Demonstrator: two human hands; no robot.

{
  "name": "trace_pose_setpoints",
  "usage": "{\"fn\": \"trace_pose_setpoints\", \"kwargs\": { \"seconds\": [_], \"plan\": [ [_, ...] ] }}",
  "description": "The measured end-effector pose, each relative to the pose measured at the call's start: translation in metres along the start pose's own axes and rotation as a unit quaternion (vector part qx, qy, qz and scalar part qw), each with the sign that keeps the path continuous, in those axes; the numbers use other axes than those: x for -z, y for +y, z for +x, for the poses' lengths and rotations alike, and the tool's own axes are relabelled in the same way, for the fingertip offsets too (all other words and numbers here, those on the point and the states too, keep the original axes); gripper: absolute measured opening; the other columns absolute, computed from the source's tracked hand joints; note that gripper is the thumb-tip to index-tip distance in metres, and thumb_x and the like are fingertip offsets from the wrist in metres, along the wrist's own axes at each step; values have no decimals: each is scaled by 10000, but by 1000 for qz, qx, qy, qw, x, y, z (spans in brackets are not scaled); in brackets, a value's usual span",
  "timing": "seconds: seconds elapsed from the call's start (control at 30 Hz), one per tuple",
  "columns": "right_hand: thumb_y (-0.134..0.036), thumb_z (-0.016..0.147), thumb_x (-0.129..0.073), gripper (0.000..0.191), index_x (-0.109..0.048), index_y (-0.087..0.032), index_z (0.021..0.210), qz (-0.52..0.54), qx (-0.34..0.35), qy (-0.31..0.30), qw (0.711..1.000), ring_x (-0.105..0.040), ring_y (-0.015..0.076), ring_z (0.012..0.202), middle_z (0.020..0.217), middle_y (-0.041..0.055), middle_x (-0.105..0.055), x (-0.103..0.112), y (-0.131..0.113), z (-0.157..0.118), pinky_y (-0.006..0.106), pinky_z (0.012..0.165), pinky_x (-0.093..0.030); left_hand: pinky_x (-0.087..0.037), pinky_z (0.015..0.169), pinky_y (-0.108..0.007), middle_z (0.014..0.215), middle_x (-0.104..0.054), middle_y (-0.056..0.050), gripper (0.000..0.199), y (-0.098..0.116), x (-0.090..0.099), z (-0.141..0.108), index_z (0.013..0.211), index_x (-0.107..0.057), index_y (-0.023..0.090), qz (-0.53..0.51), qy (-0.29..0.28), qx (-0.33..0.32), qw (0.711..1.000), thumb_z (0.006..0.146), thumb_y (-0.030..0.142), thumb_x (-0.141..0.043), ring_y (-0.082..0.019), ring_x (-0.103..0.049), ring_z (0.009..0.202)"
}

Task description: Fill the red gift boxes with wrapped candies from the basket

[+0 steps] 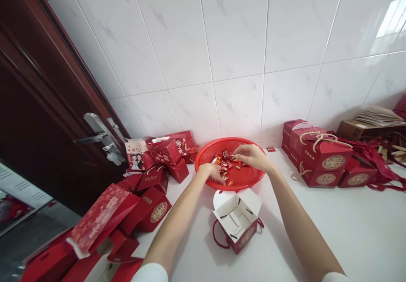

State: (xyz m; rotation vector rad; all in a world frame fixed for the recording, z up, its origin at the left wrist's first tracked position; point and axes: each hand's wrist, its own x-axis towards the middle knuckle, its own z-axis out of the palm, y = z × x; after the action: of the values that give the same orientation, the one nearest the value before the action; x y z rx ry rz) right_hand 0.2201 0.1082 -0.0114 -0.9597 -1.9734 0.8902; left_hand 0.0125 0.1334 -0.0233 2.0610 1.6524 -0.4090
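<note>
Both hands are inside a round red plastic basket (pixel 203 149) that holds small red-wrapped candies (pixel 226 160). My left hand (pixel 213 172) reaches over the basket's left side with its fingers bent down among the candies; what it holds, if anything, is hidden. On the right side, my right hand (pixel 252 156) has its fingertips pinched together by a red wrapper, too small to make out clearly. Just in front of the basket stands an open red box (pixel 242 237) with a white inside, raised flaps and dark red cord handles. No candy shows inside it.
Red gift boxes (pixel 152 201) pile up along the left side, beside a dark door (pixel 47 104) with a metal handle. More red boxes with rope handles (pixel 326 159) stand at the right against the tiled wall, near a brown carton (pixel 352 132).
</note>
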Motion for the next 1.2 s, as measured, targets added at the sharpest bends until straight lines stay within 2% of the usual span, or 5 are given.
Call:
{"fn": "trace_pose_setpoints", "kwargs": {
  "seconds": [0.23, 0.47, 0.7, 1.0, 1.2],
  "plan": [
    [-309, 836, -531, 199, -637, -145, 881, 13, -57, -11, 998, -663, 177, 683, 865, 77, -724, -22, 44, 18, 294, 668, -527, -511, 862, -406, 1148, -698, -100, 608, 5, -12, 28, 1068, -633, 228, -2, -38, -39, 999, 493, 237, -831, -342, -648, 1033],
    [-249, 844, -527, 187, -663, -138, 909, -34, -85, 23, 996, -666, 170, 733, 881, 73, -732, -22, 53, 16, 262, 686, -510, -506, 887, -332, 1100, -697, -70, 392, -2, -14, 31, 1075, -622, 187, -141, 112, -147, 973, 695, 193, -717, -262, -650, 1027],
    [-92, 749, -554, 197, -670, -166, 891, -49, -95, 27, 994, -677, 192, 887, 957, 73, -734, -26, 58, 18, 280, 788, -505, -479, 934, -334, 1061, -675, -49, 300, -8, -20, 39, 991, -606, 177, -270, 238, -256, 897, 701, 133, -674, -203, -623, 994],
    [-199, 719, -677, 277, -651, -183, 994, 24, -58, 44, 997, -637, 194, 866, 961, 57, -700, -28, 70, 18, 305, 761, -491, -485, 948, -338, 1178, -653, -72, 445, -9, -23, 39, 1138, -602, 184, -374, 227, -343, 831, 703, 128, -676, -214, -625, 1079],
    [-228, 645, -692, 257, -617, -194, 888, 6, -65, 83, 994, -576, 171, 747, 804, 2, -638, -28, 70, 19, 282, 659, -432, -471, 1024, -392, 1285, -637, -109, 551, -10, -25, 39, 1255, -576, 177, -376, 244, -322, 834, 713, 106, -641, -253, -615, 1173]
  ]
}}
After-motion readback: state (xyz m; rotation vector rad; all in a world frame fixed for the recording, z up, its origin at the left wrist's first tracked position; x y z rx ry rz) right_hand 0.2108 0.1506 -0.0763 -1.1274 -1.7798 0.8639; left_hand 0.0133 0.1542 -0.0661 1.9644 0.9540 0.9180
